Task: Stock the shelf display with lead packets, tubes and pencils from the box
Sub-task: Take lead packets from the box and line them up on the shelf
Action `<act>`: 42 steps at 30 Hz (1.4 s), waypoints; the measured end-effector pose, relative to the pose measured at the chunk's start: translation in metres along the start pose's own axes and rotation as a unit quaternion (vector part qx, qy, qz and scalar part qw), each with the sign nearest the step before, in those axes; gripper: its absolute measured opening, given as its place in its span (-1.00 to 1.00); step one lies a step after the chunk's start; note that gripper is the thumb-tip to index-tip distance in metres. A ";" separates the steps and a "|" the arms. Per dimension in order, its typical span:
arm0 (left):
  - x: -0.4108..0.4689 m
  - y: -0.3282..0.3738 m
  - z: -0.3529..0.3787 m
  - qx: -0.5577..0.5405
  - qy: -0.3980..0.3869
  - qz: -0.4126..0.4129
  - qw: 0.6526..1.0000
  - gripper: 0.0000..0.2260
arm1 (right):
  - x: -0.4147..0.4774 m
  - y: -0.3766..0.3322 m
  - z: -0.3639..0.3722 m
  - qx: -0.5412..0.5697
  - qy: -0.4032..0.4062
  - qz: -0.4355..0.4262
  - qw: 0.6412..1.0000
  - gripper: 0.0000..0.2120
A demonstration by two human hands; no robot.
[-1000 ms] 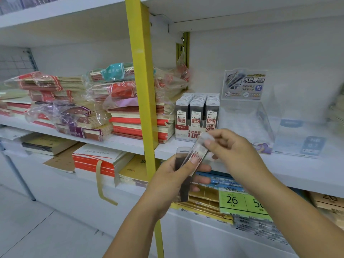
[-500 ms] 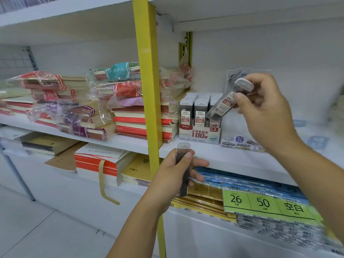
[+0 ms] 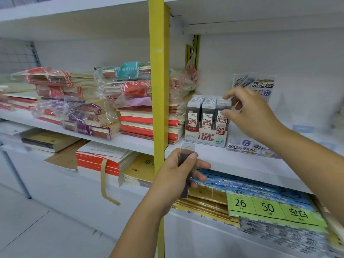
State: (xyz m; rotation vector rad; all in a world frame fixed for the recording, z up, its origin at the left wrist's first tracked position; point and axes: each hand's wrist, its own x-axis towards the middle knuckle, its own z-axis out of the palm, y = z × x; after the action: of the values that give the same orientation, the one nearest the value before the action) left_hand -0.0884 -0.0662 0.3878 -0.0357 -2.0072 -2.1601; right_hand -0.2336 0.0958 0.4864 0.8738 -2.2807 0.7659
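My right hand (image 3: pixel 249 116) has its grip closed on a packet (image 3: pixel 223 106), pinching it near the cap at the top of the right row of the display box (image 3: pixel 205 137) on the shelf (image 3: pixel 242 164). At 7 o'clock from the box, my left hand (image 3: pixel 176 175) grips a second packet (image 3: pixel 187 148) upright, thumb across it, just beside the yellow post (image 3: pixel 158 90).

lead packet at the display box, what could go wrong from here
1. The lead packet pinched by the right hand may catch on tightly packed neighbours in the display box and tip out.
2. The second packet in the left hand could slip and drop.
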 end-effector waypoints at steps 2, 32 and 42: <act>0.000 0.000 0.000 0.006 0.000 0.003 1.000 -0.86 | -0.004 0.006 0.008 -0.025 0.004 0.020 0.999 -0.71; 0.004 -0.020 0.016 0.117 -0.016 0.016 0.993 -0.73 | -0.091 -0.006 0.010 0.377 -0.032 0.092 0.921 -0.71; 0.021 -0.022 0.030 0.259 0.130 0.159 0.944 -0.65 | -0.092 -0.012 0.017 0.418 0.014 0.115 0.901 -0.65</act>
State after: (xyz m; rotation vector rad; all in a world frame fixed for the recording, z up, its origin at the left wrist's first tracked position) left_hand -0.1157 -0.0375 0.3712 0.0005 -2.1625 -1.3270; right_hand -0.1727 0.1128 0.4160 0.9236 -2.0171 1.9274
